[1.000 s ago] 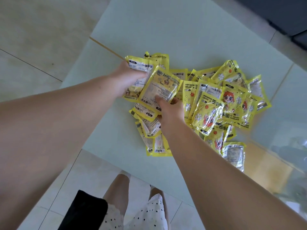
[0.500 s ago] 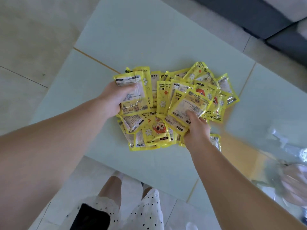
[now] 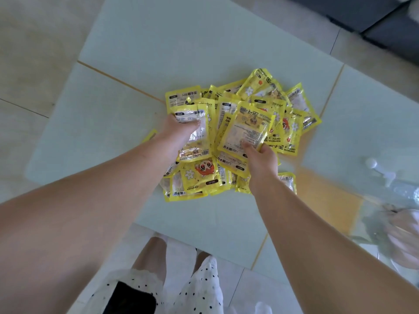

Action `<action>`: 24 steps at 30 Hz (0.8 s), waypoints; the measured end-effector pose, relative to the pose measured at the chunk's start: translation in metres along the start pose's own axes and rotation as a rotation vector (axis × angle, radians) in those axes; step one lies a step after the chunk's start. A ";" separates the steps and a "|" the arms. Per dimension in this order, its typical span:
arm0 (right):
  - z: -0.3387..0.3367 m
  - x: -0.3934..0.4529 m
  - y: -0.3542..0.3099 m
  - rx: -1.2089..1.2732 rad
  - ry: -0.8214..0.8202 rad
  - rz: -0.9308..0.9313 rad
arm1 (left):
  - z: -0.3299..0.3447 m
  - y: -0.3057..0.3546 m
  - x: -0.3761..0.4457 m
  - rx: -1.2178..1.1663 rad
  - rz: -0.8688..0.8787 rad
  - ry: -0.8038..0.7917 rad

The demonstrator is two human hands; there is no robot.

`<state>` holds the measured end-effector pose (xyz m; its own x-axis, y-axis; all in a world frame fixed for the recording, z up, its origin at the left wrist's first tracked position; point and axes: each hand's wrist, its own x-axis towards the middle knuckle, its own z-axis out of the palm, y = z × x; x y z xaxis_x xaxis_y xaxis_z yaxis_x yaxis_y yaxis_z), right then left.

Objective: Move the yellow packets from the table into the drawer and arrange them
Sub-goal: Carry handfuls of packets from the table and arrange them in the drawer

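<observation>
A heap of several yellow hand-warmer packets lies on the pale green table. My left hand grips a small stack of packets at the heap's left side, thumb across the top one. Over the middle of the heap my right hand pinches one packet by its near edge and holds it tilted up. More packets lie flat under both hands, one showing an orange cartoon face. No drawer is in view.
The table has gold seams and a near edge above my legs. A glass section with blurred clear plastic lies at the right. A dark sofa stands beyond the far right corner. Tiled floor surrounds the table.
My right hand has gone from the left stack to the middle of the heap and lifted a single packet. My left hand keeps its stack. The view shifted slightly.
</observation>
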<state>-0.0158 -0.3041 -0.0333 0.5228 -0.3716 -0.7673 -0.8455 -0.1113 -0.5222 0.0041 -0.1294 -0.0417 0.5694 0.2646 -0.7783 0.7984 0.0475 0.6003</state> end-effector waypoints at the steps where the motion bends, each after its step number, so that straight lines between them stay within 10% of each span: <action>1: -0.001 0.000 0.000 -0.008 0.004 0.010 | 0.000 -0.001 0.001 -0.001 0.000 0.004; 24: -0.021 -0.034 -0.010 0.275 -0.261 0.010 | -0.053 -0.011 -0.040 -0.265 -0.013 -0.068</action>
<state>-0.0273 -0.3093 0.0056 0.5543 -0.1203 -0.8236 -0.8087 0.1560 -0.5671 -0.0376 -0.0898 -0.0079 0.5782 0.1976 -0.7916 0.7320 0.3030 0.6102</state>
